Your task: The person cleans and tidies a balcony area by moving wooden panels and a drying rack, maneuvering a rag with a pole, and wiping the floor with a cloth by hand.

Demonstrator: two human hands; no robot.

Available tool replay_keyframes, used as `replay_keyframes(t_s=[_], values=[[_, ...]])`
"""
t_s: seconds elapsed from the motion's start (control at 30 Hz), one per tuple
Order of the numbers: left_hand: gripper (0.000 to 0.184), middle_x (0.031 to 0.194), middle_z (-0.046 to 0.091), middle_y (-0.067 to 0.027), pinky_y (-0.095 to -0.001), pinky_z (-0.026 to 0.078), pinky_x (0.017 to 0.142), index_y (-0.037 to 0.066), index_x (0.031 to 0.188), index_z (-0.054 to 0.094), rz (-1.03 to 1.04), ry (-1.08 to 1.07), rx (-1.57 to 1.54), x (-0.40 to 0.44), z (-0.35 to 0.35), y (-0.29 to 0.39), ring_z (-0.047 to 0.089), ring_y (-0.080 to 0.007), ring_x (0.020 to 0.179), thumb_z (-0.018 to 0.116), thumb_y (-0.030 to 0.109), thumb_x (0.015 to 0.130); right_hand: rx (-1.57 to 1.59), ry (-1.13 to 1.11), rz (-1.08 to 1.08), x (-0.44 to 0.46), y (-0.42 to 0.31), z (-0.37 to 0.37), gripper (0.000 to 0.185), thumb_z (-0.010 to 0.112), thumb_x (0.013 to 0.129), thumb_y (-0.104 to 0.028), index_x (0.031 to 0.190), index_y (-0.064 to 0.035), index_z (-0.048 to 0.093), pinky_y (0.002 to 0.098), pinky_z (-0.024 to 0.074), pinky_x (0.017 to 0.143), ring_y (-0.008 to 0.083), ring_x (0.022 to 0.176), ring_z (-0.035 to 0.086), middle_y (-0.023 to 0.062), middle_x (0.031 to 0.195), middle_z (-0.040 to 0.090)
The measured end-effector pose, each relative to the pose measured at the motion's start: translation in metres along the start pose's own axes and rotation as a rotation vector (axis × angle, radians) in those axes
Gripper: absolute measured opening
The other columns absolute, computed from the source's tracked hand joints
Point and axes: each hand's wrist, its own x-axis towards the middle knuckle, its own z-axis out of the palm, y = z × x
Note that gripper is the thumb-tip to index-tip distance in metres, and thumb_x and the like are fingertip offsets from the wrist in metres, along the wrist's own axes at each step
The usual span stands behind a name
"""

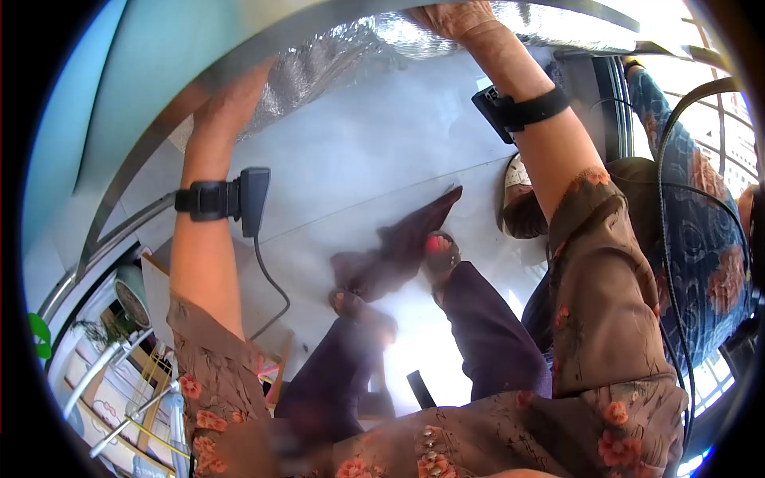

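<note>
Silvery foil (319, 72), perhaps a bag, at right hand (456, 19)

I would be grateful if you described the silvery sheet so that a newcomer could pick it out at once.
Start from the pale floor and follow both forearms away from the body to the top of the view. There, beside the left hand and under the right hand, lies the silvery sheet. Its crinkled, glittering surface sets it apart from the smooth grey band curving past.

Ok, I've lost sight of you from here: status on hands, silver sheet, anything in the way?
Right hand up at silver sheet, left hand by its edge; grips unclear. Dark cloth lying by feet, possible trip hazard.
</note>
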Motion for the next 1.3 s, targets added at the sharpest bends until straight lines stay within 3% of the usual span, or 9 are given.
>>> replay_keyframes(t_s=[0.13,0.43,0.53,0.63,0.73,0.9,1.03,1.17,1.3], values=[[0.035,0.119,0.050,-0.0135,-0.0404,0.038,0.093,0.005,0.115,0.052,-0.289,-0.109,-0.396,-0.002,0.007,0.002,0.047,-0.0283,0.110,0.057,0.016,0.081,0.014,0.008,-0.069,0.007,-0.013,0.010,0.029,0.055,0.079,-0.027,0.096,-0.0043,0.057,0.0446,0.0432,0.070,0.0331,0.083,0.053,0.0169,0.091,0.056],[0.032,0.107,0.055,-0.0150,-0.0463,0.040,0.091,0.008,0.111,0.054,-0.350,-0.052,-0.665,0.008,0.020,0.000,0.050,-0.0337,0.104,0.059,0.021,0.082,0.003,0.063,-0.276,0.002,-0.042,0.017,0.027,0.053,0.079,-0.024,0.093,-0.0013,0.056,0.0457,0.0427,0.067,0.0334,0.080,0.052,0.0183,0.088,0.055],[0.031,0.103,0.056,-0.0155,-0.0483,0.040,0.090,0.008,0.110,0.055,-0.369,0.040,-0.690,-0.005,0.007,0.017,0.052,-0.0355,0.101,0.059,0.023,0.082,-0.164,0.221,-0.551,0.003,-0.052,0.029,0.026,0.051,0.080,-0.023,0.092,-0.0012,0.055,0.0454,0.0421,0.064,0.0330,0.077,0.051,0.0181,0.087,0.054],[0.036,0.118,0.050,-0.0148,-0.0408,0.036,0.095,0.005,0.112,0.055,-0.512,0.125,-0.529,-0.030,-0.035,0.041,0.045,-0.0320,0.112,0.060,0.015,0.078,-0.591,0.522,-0.880,0.005,-0.014,0.046,0.027,0.051,0.080,-0.023,0.096,-0.0015,0.056,0.0454,0.0439,0.062,0.0301,0.074,0.055,0.0165,0.087,0.057],[0.043,0.124,0.046,-0.0139,-0.0475,0.028,0.098,0.004,0.118,0.051,-0.511,0.223,-0.466,-0.075,-0.075,0.055,0.037,-0.0365,0.120,0.059,0.018,0.078,-0.265,0.200,-0.635,0.008,-0.022,0.036,0.027,0.052,0.080,-0.023,0.096,-0.0024,0.057,0.0448,0.0438,0.065,0.0308,0.077,0.055,0.0164,0.087,0.057],[0.039,0.123,0.046,-0.0138,-0.0422,0.030,0.099,0.002,0.114,0.053,-0.892,-0.108,-0.617,-0.203,-0.114,0.076,0.038,-0.0335,0.120,0.060,0.013,0.077,-0.064,-0.014,-0.373,0.010,-0.027,0.023,0.027,0.055,0.079,-0.024,0.098,-0.0039,0.057,0.0439,0.0437,0.069,0.0321,0.081,0.055,0.0161,0.088,0.058],[0.036,0.121,0.049,-0.0144,-0.0376,0.034,0.097,0.002,0.113,0.053,-1.103,-0.277,-0.643,-0.269,-0.142,0.092,0.043,-0.0311,0.116,0.059,0.012,0.078,0.019,-0.090,-0.250,0.009,-0.028,0.017,0.028,0.057,0.079,-0.025,0.098,-0.0051,0.058,0.0432,0.0436,0.073,0.0331,0.085,0.055,0.0159,0.089,0.059],[0.033,0.118,0.051,-0.0136,-0.0367,0.037,0.094,0.003,0.110,0.055,-1.258,-0.214,-0.732,-0.308,-0.160,0.103,0.047,-0.0300,0.111,0.059,0.013,0.079,0.128,-0.125,-0.157,-0.004,-0.045,0.002,0.029,0.060,0.078,-0.026,0.099,-0.0063,0.058,0.0425,0.0435,0.076,0.0342,0.088,0.054,0.0157,0.090,0.060],[0.030,0.110,0.055,-0.0131,-0.0348,0.041,0.088,0.003,0.106,0.056,-1.353,-0.253,-0.723,-0.342,-0.174,0.118,0.053,-0.0290,0.102,0.060,0.015,0.079,0.113,-0.048,0.048,-0.039,-0.120,-0.045,0.027,0.062,0.077,-0.017,0.100,-0.0040,0.058,0.0417,0.0431,0.079,0.0369,0.089,0.054,0.0175,0.094,0.059]])
